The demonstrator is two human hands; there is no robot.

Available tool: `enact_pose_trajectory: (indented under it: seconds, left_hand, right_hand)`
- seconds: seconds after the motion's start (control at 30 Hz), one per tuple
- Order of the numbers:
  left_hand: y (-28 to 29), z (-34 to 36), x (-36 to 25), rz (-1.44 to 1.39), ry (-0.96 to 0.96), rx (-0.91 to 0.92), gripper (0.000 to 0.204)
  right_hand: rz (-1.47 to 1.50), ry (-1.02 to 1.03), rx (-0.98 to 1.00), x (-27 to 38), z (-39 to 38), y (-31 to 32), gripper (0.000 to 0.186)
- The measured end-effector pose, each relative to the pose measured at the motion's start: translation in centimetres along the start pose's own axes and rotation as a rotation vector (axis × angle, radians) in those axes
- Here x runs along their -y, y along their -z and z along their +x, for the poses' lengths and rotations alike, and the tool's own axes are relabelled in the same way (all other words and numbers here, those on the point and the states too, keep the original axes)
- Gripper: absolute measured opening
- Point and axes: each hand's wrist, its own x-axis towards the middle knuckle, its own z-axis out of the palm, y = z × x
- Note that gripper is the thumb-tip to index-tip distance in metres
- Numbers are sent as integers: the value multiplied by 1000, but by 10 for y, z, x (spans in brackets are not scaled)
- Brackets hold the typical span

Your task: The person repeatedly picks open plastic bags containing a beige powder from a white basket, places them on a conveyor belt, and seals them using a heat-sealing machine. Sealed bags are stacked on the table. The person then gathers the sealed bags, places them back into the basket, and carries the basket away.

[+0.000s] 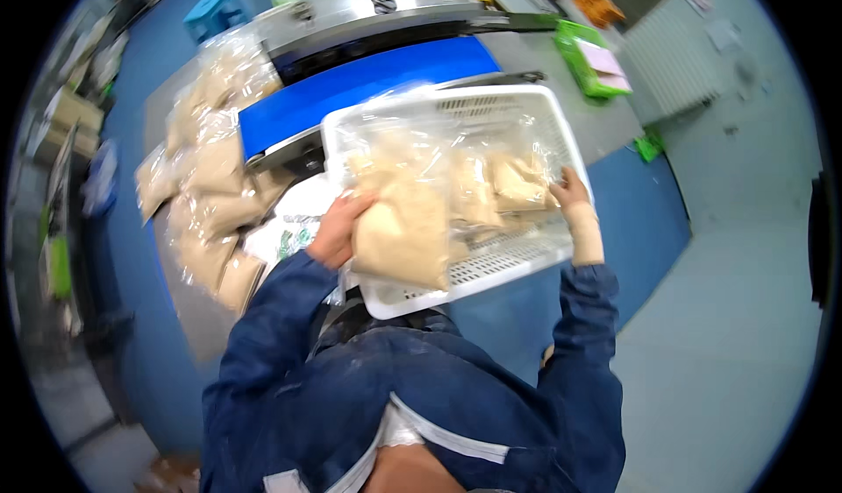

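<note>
My left hand (338, 230) is closed at the left side of a white perforated plastic basket (495, 278), its thumb on a large clear bag of tan powder (399, 230); whether it grips the basket too is hidden. My right hand (574, 203) holds the basket's right rim. Smaller bags of tan contents (517, 182) lie inside, behind and right of the large bag. Left of the basket, several similar bags (215, 168) are heaped on the grey table, beside white printed packaging (276, 234).
A metal machine (368, 15) with a blue belt (351, 76) stands behind the basket on the grey table (605, 129). A green basket (583, 67) and orange items (596, 6) are at back right. A blue stool (210, 15) stands back left; shelving lines the left, a pale wall the right.
</note>
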Motion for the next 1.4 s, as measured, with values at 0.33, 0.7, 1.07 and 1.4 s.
enact_pose_trajectory:
  seconds: [0.33, 0.7, 1.07, 1.4]
  left_hand:
    - [43, -26, 16, 816, -481, -521, 64]
    - [391, -192, 11, 61, -88, -1414, 72]
    - [405, -163, -38, 35, -257, -1030, 46]
    - [410, -196, -33, -39, -252, -874, 59]
  right_hand:
    - [188, 575, 548, 97, -63, -117, 44]
    - [401, 585, 618, 260, -95, -165, 31]
    - [152, 207, 665, 352, -43, -467, 60]
    - [62, -118, 448, 405, -65, -522, 76]
